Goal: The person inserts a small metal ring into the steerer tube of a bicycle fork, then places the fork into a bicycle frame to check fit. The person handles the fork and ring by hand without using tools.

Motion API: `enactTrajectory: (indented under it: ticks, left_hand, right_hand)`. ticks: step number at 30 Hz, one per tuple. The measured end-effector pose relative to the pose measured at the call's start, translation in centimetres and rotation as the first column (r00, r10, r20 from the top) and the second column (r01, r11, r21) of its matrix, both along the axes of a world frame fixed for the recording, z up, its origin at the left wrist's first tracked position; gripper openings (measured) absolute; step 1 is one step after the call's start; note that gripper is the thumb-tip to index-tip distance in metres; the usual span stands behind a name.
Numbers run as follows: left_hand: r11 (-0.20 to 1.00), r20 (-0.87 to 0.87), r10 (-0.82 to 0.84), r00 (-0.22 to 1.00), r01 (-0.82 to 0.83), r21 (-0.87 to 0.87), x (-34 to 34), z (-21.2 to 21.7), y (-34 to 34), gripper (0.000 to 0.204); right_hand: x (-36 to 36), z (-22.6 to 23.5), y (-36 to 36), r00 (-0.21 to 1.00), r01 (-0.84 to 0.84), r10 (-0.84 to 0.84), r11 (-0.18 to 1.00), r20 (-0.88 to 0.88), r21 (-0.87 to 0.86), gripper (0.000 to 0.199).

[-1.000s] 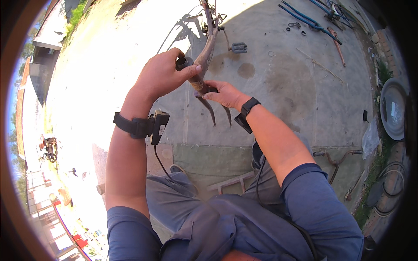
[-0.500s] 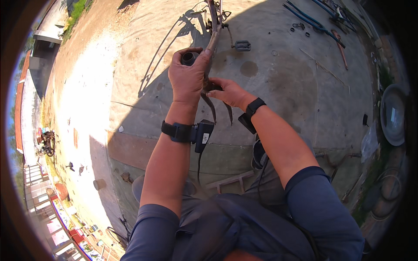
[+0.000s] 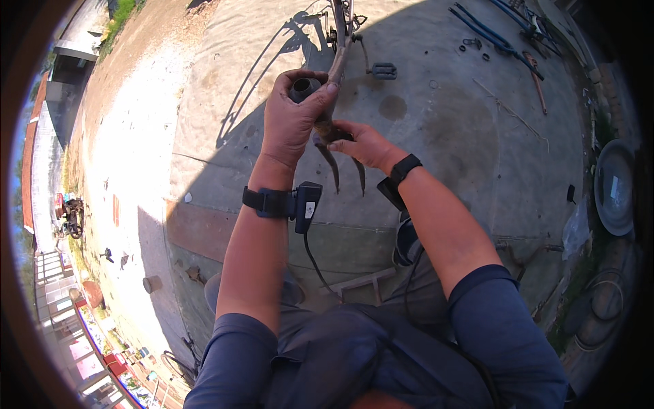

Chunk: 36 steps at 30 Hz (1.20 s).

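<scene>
An old, rusty bicycle frame (image 3: 340, 63) stretches away from me at the top middle. My left hand (image 3: 285, 126) is closed round its front end, with the thumb over the tube and the open end of the head tube (image 3: 304, 87) showing between thumb and fingers. Just below, the fork (image 3: 329, 161) points its two dark prongs toward me. My right hand (image 3: 371, 146) pinches the fork near its crown, fingers behind and thumb in front. Where the fork meets the head tube is partly hidden by my hands. A pedal (image 3: 384, 71) sticks out to the right of the frame.
Blue bicycle tubes (image 3: 492, 39) and small ring-shaped parts (image 3: 471, 44) lie on the concrete at the upper right. A grey basin (image 3: 614, 187) stands at the right edge. By my feet is a rusty metal bar frame (image 3: 360, 285).
The head tube's open end has shifted slightly to the right and up in my left hand. Both hands keep their holds, and the view has moved a little.
</scene>
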<state>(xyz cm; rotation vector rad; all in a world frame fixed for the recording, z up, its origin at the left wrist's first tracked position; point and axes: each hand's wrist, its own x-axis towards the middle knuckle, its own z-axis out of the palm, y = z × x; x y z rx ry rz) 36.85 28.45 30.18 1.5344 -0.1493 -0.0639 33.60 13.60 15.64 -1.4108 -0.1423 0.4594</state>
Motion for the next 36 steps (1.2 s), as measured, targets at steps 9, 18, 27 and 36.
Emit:
enactTrajectory:
  ticks: [9,18,27,36]
  left_hand:
    - [0.982,-0.003,0.171,0.985,-0.171,0.079,-0.5,-1.0,-1.8,0.034]
    - [0.975,-0.056,-0.224,0.973,0.224,-0.001,1.2,0.7,1.4,0.038]
    - [0.954,0.064,0.292,0.954,-0.296,0.047,-0.6,-1.7,-2.8,0.040]
    - [0.944,-0.031,-0.321,0.946,0.323,0.066,2.0,0.8,1.5,0.032]
  right_hand:
    - [0.3,-1.2,0.0,1.000,0.017,-0.017,0.999,0.010,0.028,0.060]
    - [0.3,-1.1,0.0,1.000,0.017,-0.016,0.999,0.022,-0.032,0.061]
    - [0.1,-0.6,0.0,0.999,0.023,-0.019,0.996,-0.049,0.082,0.060]
    - [0.1,-0.2,-0.3,1.000,-0.005,0.006,1.000,-0.022,0.024,0.059]
